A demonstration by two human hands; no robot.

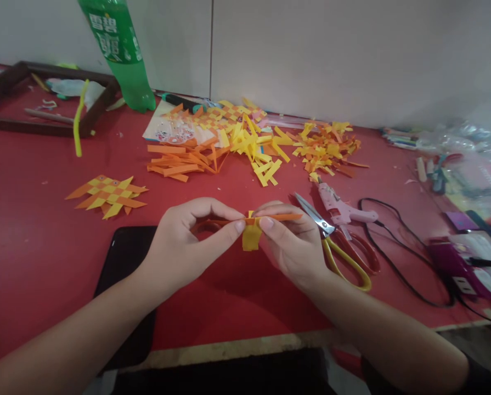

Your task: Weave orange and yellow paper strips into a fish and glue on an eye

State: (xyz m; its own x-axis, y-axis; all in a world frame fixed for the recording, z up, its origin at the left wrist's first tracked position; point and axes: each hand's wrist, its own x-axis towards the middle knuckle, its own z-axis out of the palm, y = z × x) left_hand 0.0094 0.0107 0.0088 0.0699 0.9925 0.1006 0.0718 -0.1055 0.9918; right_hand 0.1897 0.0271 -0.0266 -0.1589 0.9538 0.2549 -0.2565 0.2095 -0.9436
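Observation:
My left hand (191, 241) and my right hand (292, 241) meet over the red table (35, 247), both pinched on paper strips. An orange strip (280, 218) runs sideways between my fingertips. A yellow strip (251, 233) is folded over it and hangs down between my thumbs. Heaps of orange strips (183, 159) and yellow strips (255, 145) lie just beyond my hands, with a third mixed pile (327, 148) to the right. A woven orange and yellow fish (109, 196) lies flat to the left.
Scissors with yellow and red handles (344, 247) and a pink glue gun (339, 206) with a black cord lie right of my hands. A black phone (124, 274) rests under my left forearm. A green bottle (122, 49) and a wooden frame (43, 93) stand at the back left.

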